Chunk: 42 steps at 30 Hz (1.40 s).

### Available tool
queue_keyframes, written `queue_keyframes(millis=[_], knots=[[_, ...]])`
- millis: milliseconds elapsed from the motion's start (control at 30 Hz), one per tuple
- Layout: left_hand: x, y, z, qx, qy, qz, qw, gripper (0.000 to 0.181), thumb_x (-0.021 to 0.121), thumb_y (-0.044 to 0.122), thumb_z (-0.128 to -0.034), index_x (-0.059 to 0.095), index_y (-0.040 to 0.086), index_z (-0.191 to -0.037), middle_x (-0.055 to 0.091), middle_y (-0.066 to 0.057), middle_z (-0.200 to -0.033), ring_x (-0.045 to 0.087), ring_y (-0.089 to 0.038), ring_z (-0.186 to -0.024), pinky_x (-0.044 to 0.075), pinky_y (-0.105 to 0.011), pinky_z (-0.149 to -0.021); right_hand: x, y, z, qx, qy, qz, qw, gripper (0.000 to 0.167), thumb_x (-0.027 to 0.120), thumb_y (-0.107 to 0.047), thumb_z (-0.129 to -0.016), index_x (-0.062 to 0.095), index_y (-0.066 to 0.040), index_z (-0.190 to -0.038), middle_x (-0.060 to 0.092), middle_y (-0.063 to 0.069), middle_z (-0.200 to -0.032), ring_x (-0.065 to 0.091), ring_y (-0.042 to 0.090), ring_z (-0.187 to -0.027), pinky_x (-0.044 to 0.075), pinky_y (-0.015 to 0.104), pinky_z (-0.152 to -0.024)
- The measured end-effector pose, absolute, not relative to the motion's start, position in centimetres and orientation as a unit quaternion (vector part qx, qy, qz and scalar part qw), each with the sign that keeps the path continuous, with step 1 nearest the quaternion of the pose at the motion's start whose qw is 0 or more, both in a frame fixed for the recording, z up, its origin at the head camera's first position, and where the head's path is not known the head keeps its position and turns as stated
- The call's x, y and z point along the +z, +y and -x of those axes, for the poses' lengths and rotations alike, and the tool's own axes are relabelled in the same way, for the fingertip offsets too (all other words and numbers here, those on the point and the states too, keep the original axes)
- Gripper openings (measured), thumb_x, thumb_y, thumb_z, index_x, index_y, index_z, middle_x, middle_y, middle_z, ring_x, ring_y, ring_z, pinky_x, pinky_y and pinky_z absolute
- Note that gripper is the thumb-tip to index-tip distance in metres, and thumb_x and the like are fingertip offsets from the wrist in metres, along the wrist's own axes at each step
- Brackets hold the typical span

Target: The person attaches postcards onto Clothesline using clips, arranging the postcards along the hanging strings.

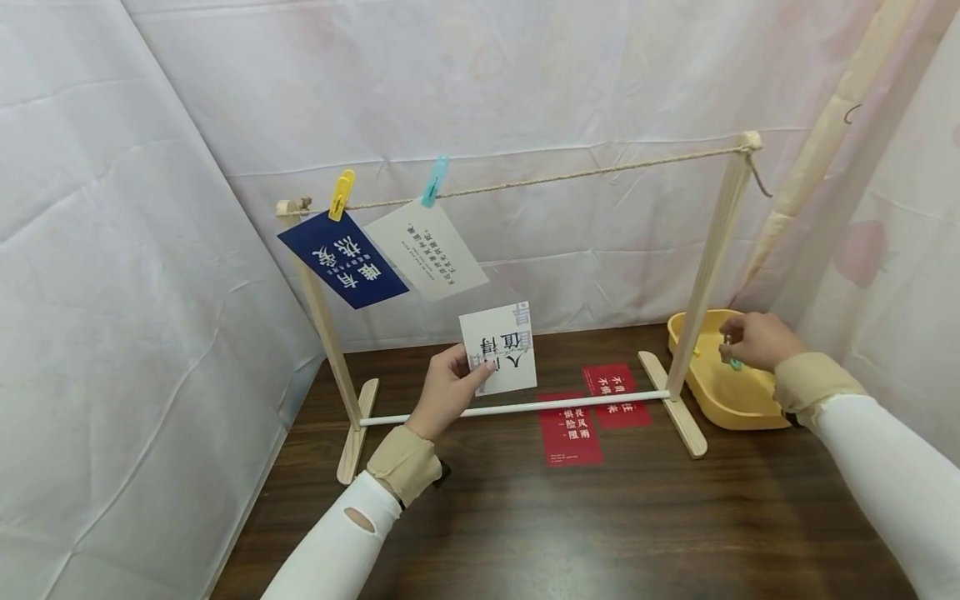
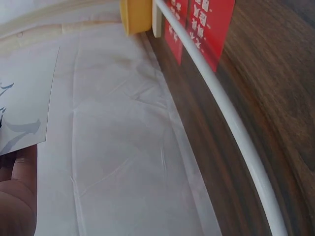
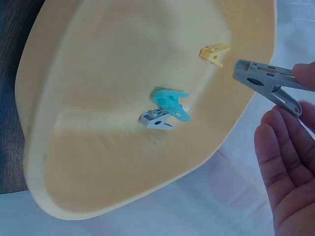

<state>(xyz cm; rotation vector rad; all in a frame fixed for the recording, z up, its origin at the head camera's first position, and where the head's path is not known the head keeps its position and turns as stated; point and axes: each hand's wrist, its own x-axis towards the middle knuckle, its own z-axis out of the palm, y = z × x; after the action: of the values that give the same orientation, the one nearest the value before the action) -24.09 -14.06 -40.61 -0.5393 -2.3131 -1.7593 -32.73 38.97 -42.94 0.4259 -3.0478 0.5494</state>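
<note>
My left hand (image 1: pixel 444 392) pinches a white card (image 1: pixel 498 348) with dark characters by its lower left edge, in front of the rack. In the left wrist view, fingers (image 2: pixel 22 169) lie behind the same card (image 2: pixel 27 98). Above the yellow basin (image 1: pixel 720 375), my right hand (image 1: pixel 765 340) holds a grey clothespin, seen clearly in the right wrist view (image 3: pixel 268 81) between thumb and fingers (image 3: pixel 288 147). Inside the basin lie a teal clothespin (image 3: pixel 170 102), a grey-white one (image 3: pixel 155 119) touching it, and a yellow one (image 3: pixel 214 53).
A rope (image 1: pixel 555 178) spans the wooden rack (image 1: pixel 708 267). From it hang a blue card (image 1: pixel 341 260) under a yellow clip (image 1: pixel 341 195) and a cream card (image 1: pixel 427 250) under a light-blue clip (image 1: pixel 435 182). Two red cards (image 1: pixel 570 446) lie near the white bar (image 1: pixel 510 409).
</note>
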Motion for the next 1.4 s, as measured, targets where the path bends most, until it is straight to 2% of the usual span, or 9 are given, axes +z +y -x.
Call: queue_keyframes(millis=[300, 633, 867, 1100, 1400], knots=[[-40.1, -13.8, 24.2, -0.607, -0.771, 0.163, 0.104, 0.023, 0.065, 0.001, -0.1055, 0.074, -0.011, -0.123, 0.079, -0.03, -0.114, 0.068, -0.007, -0.08, 0.055, -0.02, -0.066, -42.2, 38.4, 32.5, 0.211, -0.969, -0.127, 0.019, 0.043, 0.079, -0.017, -0.094, 0.069, 0.016, -0.121, 0.078, 0.025, -0.1, 0.074, 0.038, -0.087, 0.061, 0.055, -0.08], [-39.6, -13.8, 24.9, -0.613, -0.76, 0.17, 0.134, 0.025, 0.068, 0.003, -0.105, 0.074, -0.009, -0.125, 0.079, -0.028, -0.117, 0.071, -0.006, -0.088, 0.057, -0.02, -0.071, -41.6, 38.5, 32.5, 0.245, -0.961, -0.116, 0.053, 0.042, 0.083, -0.017, -0.092, 0.071, 0.013, -0.118, 0.079, 0.022, -0.097, 0.072, 0.023, -0.08, 0.056, 0.033, -0.071], [-39.4, -13.7, 25.2, -0.625, -0.749, 0.175, 0.136, 0.027, 0.069, 0.002, -0.1035, 0.073, -0.01, -0.127, 0.078, -0.028, -0.121, 0.074, -0.006, -0.092, 0.058, -0.019, -0.072, -40.8, 38.1, 31.7, 0.257, -0.956, -0.12, 0.073, 0.039, 0.083, -0.016, -0.093, 0.072, 0.013, -0.116, 0.079, 0.022, -0.096, 0.07, 0.019, -0.078, 0.053, 0.026, -0.066], [-38.6, -13.4, 25.2, -0.619, -0.754, 0.173, 0.133, 0.027, 0.071, 0.003, -0.1028, 0.074, -0.009, -0.126, 0.078, -0.027, -0.121, 0.074, -0.007, -0.094, 0.059, -0.019, -0.074, -39.9, 37.9, 30.7, 0.28, -0.947, -0.122, 0.096, 0.038, 0.082, -0.014, -0.092, 0.072, 0.014, -0.116, 0.079, 0.024, -0.095, 0.06, -0.007, -0.071, 0.052, 0.019, -0.064], [-37.6, -12.9, 25.5, -0.621, -0.751, 0.177, 0.134, 0.028, 0.072, 0.004, -0.1028, 0.074, -0.008, -0.128, 0.078, -0.026, -0.122, 0.075, -0.01, -0.097, 0.06, -0.02, -0.077, -38.5, 37.6, 29.5, 0.274, -0.949, -0.117, 0.1, 0.039, 0.083, -0.014, -0.092, 0.073, 0.014, -0.117, 0.079, 0.024, -0.096, 0.057, -0.012, -0.071, 0.051, 0.018, -0.063]])
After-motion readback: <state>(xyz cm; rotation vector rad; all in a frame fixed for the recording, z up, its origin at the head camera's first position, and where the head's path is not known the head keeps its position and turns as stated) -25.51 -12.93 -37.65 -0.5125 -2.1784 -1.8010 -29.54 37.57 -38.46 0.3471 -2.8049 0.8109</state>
